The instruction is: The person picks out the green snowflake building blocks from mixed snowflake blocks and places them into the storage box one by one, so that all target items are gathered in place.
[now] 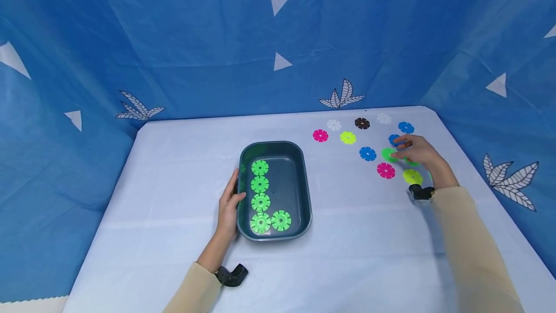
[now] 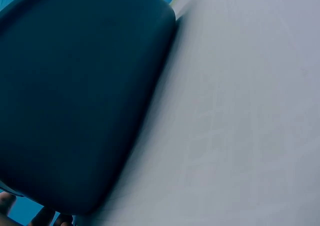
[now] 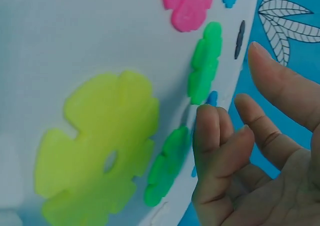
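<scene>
On the left of a dark teal plastic tub (image 1: 295, 197), my left hand (image 1: 227, 206) grips the wall, thumb over the rim. Several green notched discs (image 1: 260, 202) lie in the tub, in a column with one beside its lower end. The tub's outer wall (image 2: 75, 101) fills much of the left wrist view, with fingertips (image 2: 42, 216) at the lower left. My right hand (image 1: 419, 151) hovers among loose discs, its fingers apart. Its thumb is at a slightly blurred green disc (image 3: 205, 63); whether they touch is unclear. Another green disc (image 3: 167, 166) is partly hidden under this hand.
Around the right hand lie a yellow disc (image 1: 412, 176), a pink disc (image 1: 386, 170) and a blue disc (image 1: 368, 153). Farther back are a brown disc (image 1: 362, 123) and a white disc (image 1: 334, 124). A blue curtain (image 1: 217, 37) borders the white table (image 1: 182, 158).
</scene>
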The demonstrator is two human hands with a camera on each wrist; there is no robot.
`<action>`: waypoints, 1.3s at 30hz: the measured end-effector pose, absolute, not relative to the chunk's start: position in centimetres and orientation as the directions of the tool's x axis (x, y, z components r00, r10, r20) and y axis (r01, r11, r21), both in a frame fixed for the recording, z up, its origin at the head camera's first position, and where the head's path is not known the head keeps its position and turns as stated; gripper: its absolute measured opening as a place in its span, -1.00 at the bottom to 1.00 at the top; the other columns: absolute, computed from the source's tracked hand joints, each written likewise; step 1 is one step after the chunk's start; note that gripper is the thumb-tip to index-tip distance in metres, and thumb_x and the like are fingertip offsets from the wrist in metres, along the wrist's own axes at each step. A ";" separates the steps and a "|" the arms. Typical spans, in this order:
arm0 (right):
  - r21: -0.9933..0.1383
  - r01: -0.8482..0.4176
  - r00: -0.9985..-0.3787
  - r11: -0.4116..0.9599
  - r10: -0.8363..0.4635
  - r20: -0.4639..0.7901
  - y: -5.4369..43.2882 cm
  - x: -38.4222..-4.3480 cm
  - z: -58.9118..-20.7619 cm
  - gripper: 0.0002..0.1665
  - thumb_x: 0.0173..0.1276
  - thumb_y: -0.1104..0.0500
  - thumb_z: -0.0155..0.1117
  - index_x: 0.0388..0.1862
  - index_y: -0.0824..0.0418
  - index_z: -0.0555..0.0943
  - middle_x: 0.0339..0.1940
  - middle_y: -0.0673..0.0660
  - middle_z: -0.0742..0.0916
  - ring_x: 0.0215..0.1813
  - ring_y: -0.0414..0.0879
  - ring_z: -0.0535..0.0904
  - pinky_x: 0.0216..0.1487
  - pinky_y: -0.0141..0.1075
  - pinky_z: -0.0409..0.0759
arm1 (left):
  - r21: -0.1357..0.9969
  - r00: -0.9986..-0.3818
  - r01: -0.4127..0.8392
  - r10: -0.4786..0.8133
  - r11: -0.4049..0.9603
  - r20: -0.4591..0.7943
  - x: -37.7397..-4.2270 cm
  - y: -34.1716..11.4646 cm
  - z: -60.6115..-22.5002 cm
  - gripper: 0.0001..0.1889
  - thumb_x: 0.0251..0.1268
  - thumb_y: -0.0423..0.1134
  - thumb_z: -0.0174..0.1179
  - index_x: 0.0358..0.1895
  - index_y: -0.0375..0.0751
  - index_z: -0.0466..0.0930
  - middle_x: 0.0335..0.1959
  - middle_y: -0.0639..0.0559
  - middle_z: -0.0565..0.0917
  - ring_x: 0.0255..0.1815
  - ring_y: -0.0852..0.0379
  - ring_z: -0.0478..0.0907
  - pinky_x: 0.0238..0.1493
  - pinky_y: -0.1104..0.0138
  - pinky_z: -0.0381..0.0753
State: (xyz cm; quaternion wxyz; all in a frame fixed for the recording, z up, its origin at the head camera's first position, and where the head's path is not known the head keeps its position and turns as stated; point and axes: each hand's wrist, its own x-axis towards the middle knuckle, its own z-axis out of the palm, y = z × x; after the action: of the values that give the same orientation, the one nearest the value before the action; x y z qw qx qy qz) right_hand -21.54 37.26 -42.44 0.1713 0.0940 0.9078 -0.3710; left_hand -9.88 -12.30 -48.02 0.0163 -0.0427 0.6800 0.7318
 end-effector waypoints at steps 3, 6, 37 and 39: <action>-0.627 0.305 -0.920 0.717 0.053 -0.388 37.4 -21.7 -42.8 -0.24 0.30 0.14 0.32 0.37 0.42 0.28 0.17 0.43 0.37 0.11 0.22 0.32 -0.06 -0.18 0.49 | 0.994 -0.996 -0.082 -0.034 -0.076 -0.085 -9.9 -12.3 -48.0 -0.31 0.36 -0.40 -0.12 0.56 0.06 0.07 0.60 0.12 0.04 0.62 0.08 -0.13 0.57 0.05 -0.10; -0.616 0.317 -0.915 0.721 0.061 -0.399 37.4 -21.8 -43.2 -0.24 0.29 0.15 0.33 0.36 0.43 0.28 0.15 0.43 0.37 0.14 0.26 0.29 0.00 -0.12 0.49 | 0.993 -0.996 -0.084 -0.034 -0.078 -0.087 -9.9 -12.3 -48.1 -0.31 0.35 -0.40 -0.12 0.56 0.05 0.07 0.60 0.12 0.03 0.62 0.08 -0.13 0.57 0.05 -0.09; -0.510 0.307 -0.932 0.804 0.145 -0.332 36.8 -22.3 -43.7 -0.39 0.18 0.18 0.42 0.11 0.40 0.36 -0.05 0.38 0.42 0.04 0.27 0.30 -0.04 -0.01 0.45 | 0.994 -0.996 -0.074 -0.034 -0.082 -0.077 -9.9 -12.2 -47.9 -0.31 0.36 -0.41 -0.13 0.56 0.05 0.08 0.60 0.12 0.03 0.62 0.08 -0.13 0.57 0.04 -0.11; -0.508 0.298 -0.934 0.808 0.137 -0.330 36.9 -22.2 -43.6 -0.42 0.20 0.19 0.40 0.09 0.38 0.37 -0.05 0.38 0.42 0.02 0.26 0.30 -0.07 -0.04 0.45 | 0.993 -0.996 -0.074 -0.038 -0.087 -0.078 -9.9 -12.3 -48.0 -0.31 0.36 -0.41 -0.13 0.55 0.05 0.09 0.60 0.13 0.04 0.62 0.10 -0.13 0.57 0.06 -0.11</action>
State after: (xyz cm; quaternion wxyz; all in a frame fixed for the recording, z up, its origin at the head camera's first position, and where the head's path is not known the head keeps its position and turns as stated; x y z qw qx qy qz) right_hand -22.25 36.87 -43.65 0.1399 0.1156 0.9405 -0.2874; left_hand -9.92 -12.27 -47.96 0.0124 -0.0414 0.6754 0.7362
